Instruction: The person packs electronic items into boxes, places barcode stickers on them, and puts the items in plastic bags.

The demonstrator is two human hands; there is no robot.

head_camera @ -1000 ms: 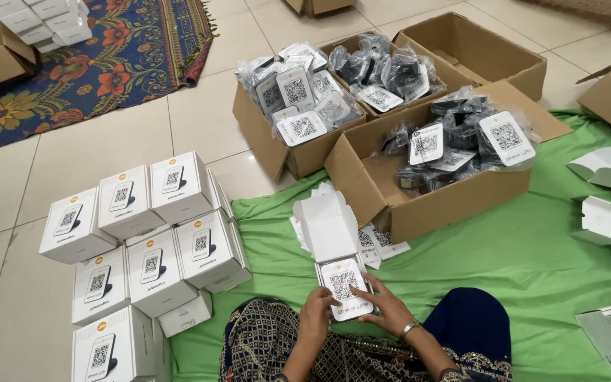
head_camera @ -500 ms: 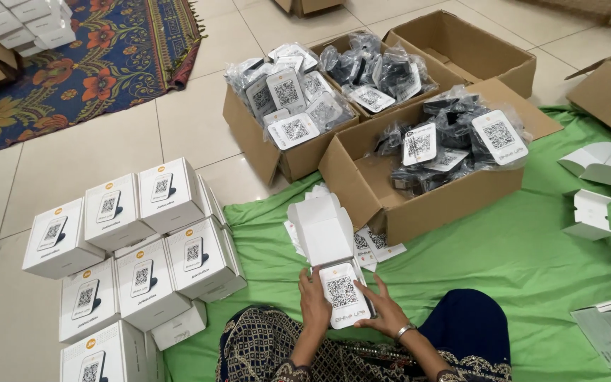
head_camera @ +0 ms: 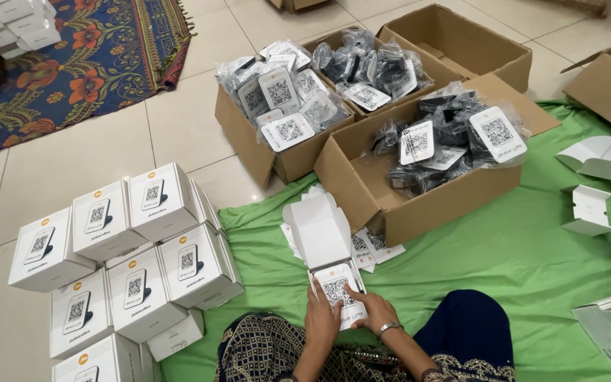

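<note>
Here, both hands work at a small white box [head_camera: 325, 244] that lies open on the green cloth [head_camera: 518, 262], near the bottom middle of the view, just in front of the person's lap. Its lid stands up on the far side. Inside lies a white card [head_camera: 339, 292] with a square black code pattern. The left hand [head_camera: 322, 318] cups the box's left near edge, fingers curled against its side. The right hand [head_camera: 373, 310] rests on the right near corner, its fingers laid flat on the card and lightly spread; a metal bracelet [head_camera: 389, 327] circles that wrist.

Just beyond the box, a few loose cards [head_camera: 369, 244] lie on the cloth, touching the foot of a brown carton [head_camera: 419, 205] full of black bagged items. Two more cartons stand farther off: one to the left [head_camera: 263, 141] packed with bagged cards, one behind [head_camera: 461, 42] with bare walls. To the left, a stack of closed white boxes [head_camera: 129, 262] sits half on the tiled floor [head_camera: 72, 163]. A patterned rug [head_camera: 86, 64] lies far left. Folded white box blanks [head_camera: 595, 184] rest on the cloth at the right.
</note>
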